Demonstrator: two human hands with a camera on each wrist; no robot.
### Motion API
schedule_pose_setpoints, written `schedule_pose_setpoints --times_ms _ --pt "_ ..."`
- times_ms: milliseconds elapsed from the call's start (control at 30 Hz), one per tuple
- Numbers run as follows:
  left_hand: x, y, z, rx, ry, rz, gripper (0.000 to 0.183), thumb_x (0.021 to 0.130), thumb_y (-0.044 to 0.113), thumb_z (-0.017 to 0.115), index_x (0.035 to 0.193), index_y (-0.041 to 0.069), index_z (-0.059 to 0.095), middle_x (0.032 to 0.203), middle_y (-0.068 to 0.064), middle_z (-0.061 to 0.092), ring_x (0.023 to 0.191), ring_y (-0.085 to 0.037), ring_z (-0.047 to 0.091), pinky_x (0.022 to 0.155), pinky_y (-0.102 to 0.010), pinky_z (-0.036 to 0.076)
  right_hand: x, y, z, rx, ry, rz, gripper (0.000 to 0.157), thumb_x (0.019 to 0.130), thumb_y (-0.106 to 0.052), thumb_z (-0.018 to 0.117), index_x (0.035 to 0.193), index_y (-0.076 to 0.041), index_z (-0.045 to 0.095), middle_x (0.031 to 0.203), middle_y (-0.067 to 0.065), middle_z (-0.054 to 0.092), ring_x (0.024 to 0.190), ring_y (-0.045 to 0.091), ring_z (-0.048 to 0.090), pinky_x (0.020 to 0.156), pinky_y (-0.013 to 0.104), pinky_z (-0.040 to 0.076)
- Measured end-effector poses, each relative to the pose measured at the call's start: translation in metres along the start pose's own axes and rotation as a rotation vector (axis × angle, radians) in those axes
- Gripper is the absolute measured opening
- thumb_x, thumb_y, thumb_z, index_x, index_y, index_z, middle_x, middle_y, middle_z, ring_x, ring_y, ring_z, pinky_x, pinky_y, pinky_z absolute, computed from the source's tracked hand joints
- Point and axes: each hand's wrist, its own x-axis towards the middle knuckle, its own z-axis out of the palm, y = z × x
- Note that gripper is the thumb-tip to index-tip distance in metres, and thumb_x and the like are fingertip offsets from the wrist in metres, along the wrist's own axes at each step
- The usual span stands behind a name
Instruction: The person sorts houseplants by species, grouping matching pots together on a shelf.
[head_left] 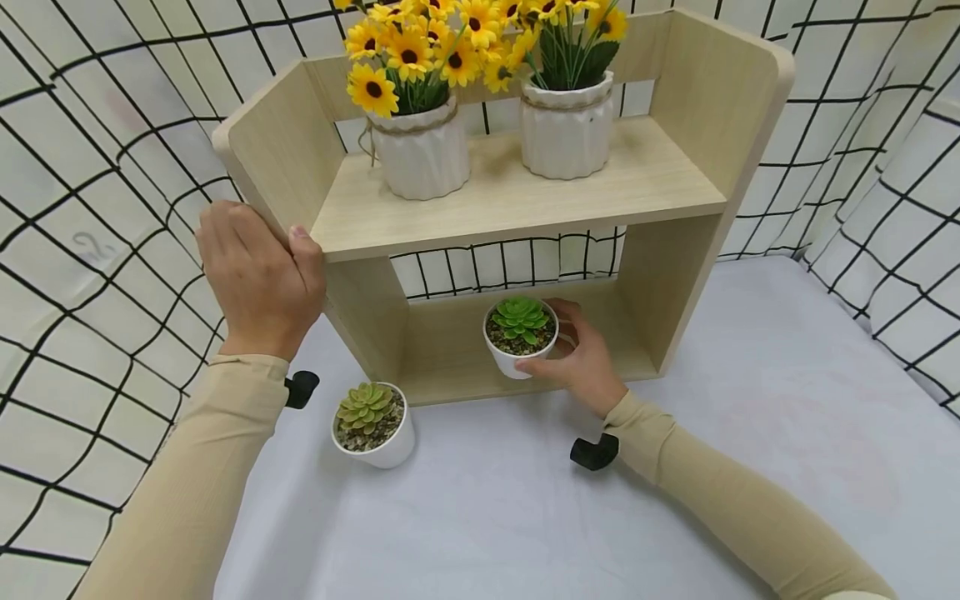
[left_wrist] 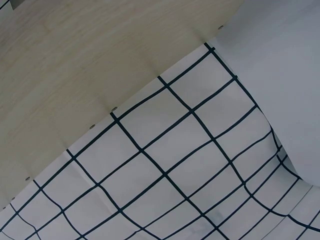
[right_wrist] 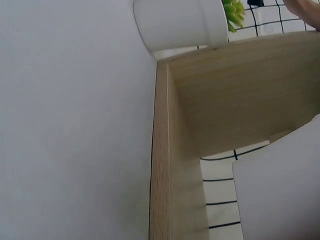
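A small potted succulent [head_left: 520,333], bright green in a white pot, is in my right hand [head_left: 577,358], thumb in front and fingers round its right side. It is at the lower compartment of a light wooden shelf [head_left: 525,221]. The held pot's white wall [right_wrist: 280,185] fills the lower right of the right wrist view. My left hand [head_left: 258,275] grips the shelf's left side panel, thumb by the front edge. Only that panel [left_wrist: 90,65] shows close up in the left wrist view, with no fingers visible. A second potted succulent [head_left: 375,425] stands on the table, left of the shelf's front corner.
Two white pots of yellow sunflowers, a left one [head_left: 423,154] and a right one [head_left: 566,125], stand on the upper board. Black wire grid [head_left: 112,250] lines the left, back and right. A white cloth [head_left: 480,517] covers the table.
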Motion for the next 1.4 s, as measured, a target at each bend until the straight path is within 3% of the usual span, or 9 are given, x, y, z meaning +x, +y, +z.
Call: schedule_pose_setpoints --times_ms 333,833,1400 --pt "0.001 0.002 0.0 -0.007 0.006 -0.011 0.044 0.093 0.029 0.033 0.101 -0.012 0.045 0.096 -0.033 0.043 0.086 -0.047 0.034 0.084 -0.057 0.027 0.016 0.017 -0.02 -0.051 0.09 0.03 0.088 0.074 -0.007 0.09 0.149 -0.011 0.045 0.143 0.017 0.052 0.131 0.035 0.06 0.113 0.047 0.049" --pt "0.0 0.001 -0.001 -0.013 0.007 -0.033 0.044 0.093 0.031 0.033 0.099 -0.012 0.044 0.096 -0.034 0.045 0.086 -0.047 0.035 0.083 -0.056 0.027 0.028 0.034 -0.041 -0.111 0.136 0.065 0.089 0.076 -0.012 0.09 0.151 -0.01 0.043 0.147 0.019 0.05 0.134 0.04 0.059 0.114 0.05 0.048" --pt "0.0 0.002 0.003 -0.022 0.011 -0.028 0.044 0.092 0.029 0.033 0.099 -0.013 0.043 0.096 -0.035 0.045 0.085 -0.048 0.034 0.083 -0.057 0.027 0.032 0.047 -0.049 -0.073 0.143 0.16 0.089 0.08 -0.019 0.087 0.154 -0.012 0.038 0.151 0.02 0.046 0.139 0.041 0.054 0.119 0.052 0.042"
